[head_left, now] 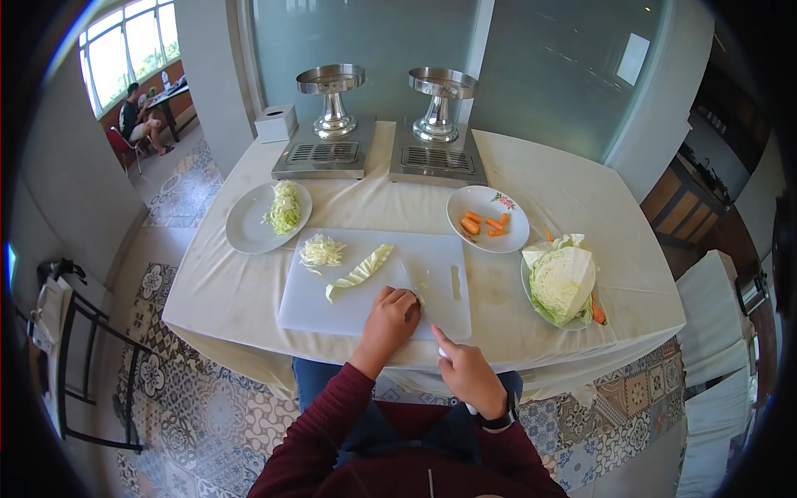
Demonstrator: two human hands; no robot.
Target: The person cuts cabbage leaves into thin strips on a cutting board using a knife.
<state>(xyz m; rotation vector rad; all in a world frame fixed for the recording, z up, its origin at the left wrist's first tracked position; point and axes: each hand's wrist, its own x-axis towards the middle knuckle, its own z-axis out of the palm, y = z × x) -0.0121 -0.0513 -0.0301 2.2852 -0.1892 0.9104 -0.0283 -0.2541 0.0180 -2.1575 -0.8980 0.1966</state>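
Left hand (392,317): yours, lower centre of the frame, fingers curled and lowered onto the cutting board; whether they grip a piece cannot be told, the fingertips being mostly hidden.

Right hand (471,373): yours, just right of it, fingers closed around the white handle of a knife (444,353), index finger extended forward. Black wristwatch (501,417) on your wrist.

Cutting board (311,309): white, rectangular, slotted at its right end, centre of the frame, flat before you. On it, left to right: a heap of shredded cabbage (322,251) and a pale-green cabbage strip (360,273) lying diagonally, left of your knuckles; small scraps near the blade.

Oval plate (246,217): white, left of centre, bearing a mound of cabbage shreds (286,209).

Floral plate (508,205): right of upper centre, holding orange carrot pieces (472,222).

Cut cabbage head (562,280): right of the frame, on a plate, a carrot (598,312) at its right edge.

Two steel dispenser stands (334,116), upper centre, side by side; white tissue box (276,124) just left. Cream tablecloth (631,290) beneath all.
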